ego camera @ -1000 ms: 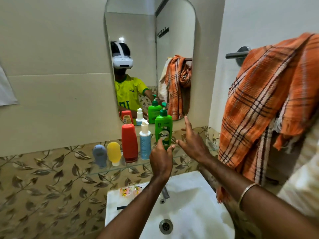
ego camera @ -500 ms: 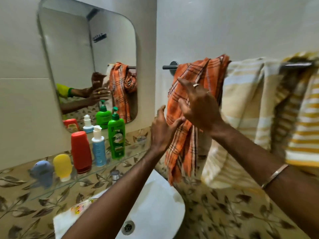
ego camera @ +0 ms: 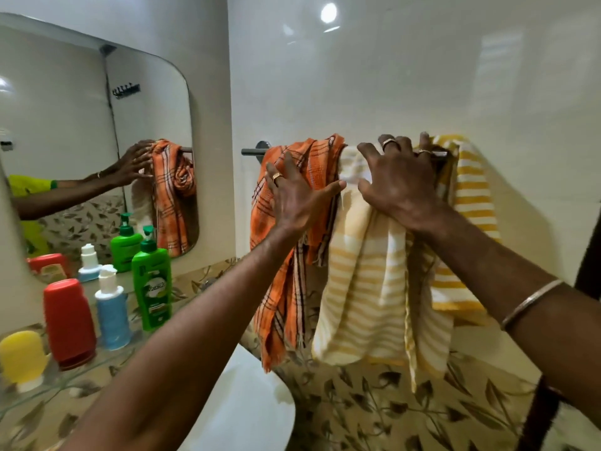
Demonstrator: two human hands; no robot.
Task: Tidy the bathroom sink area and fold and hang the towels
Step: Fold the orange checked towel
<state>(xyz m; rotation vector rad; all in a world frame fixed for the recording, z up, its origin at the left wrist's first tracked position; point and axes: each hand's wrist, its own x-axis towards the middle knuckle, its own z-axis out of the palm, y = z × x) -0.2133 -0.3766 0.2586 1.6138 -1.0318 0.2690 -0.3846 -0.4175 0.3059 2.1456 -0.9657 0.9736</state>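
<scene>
Two towels hang bunched on the towel rail (ego camera: 252,152) on the white wall, and neither is folded yet, so I'd say the towel part of the job is only starting.

The pale yellow striped towel (ego camera: 364,288) takes up the middle and right of the rail, all rumpled, with a brighter yellow part over the far end. The orange checked towel (ego camera: 279,288) hangs just beside it on the left, touching it, twisted into a rope-ish strip.

Right hand (ego camera: 398,190) is on top of the striped towel at the rail, fingers curled down into the cloth, so that grip looks closed on the towel. Left hand (ego camera: 297,196) is flat against the orange one, fingers spread and straight, nothing clasped.

If it were me: lift the striped one clear off the rail rather than dragging it sideways, or it'll pull the orange one along. Keep the left hand pressing the orange towel so it stays put. Then find two corners and shake it flat before folding.

The green pump bottle (ego camera: 152,288) and the others on the glass shelf (ego camera: 65,382) already stand upright.
</scene>
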